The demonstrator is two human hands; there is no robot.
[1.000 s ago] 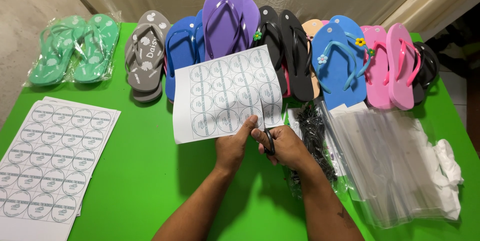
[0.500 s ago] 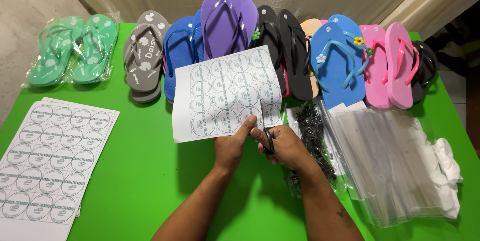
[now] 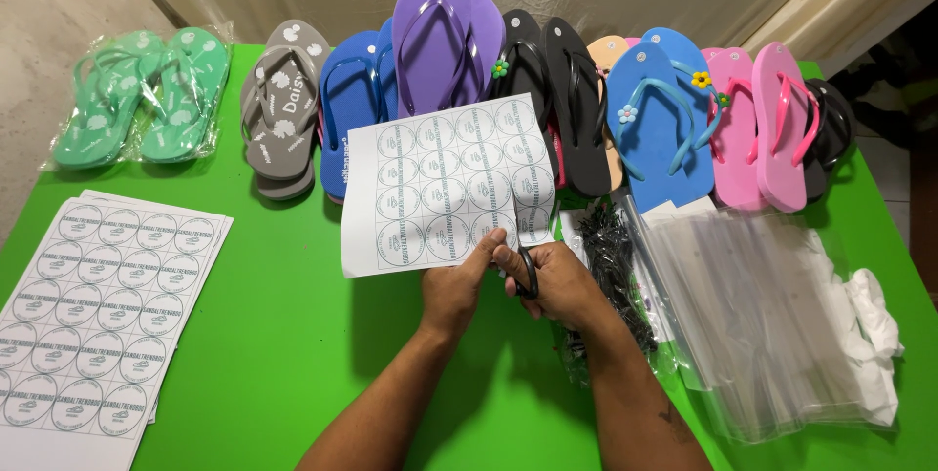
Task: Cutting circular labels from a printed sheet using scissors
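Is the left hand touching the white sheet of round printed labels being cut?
Touching. The head view shows the left hand pinching the lower edge of the white sheet of round printed labels, thumb over the paper.

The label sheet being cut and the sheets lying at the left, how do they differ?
The held label sheet is lifted off the green table, pinched by the left hand, while the right hand works black scissors at its lower edge. The stack of label sheets lies flat, untouched, several layered. Both are white, printed with rows of round labels.
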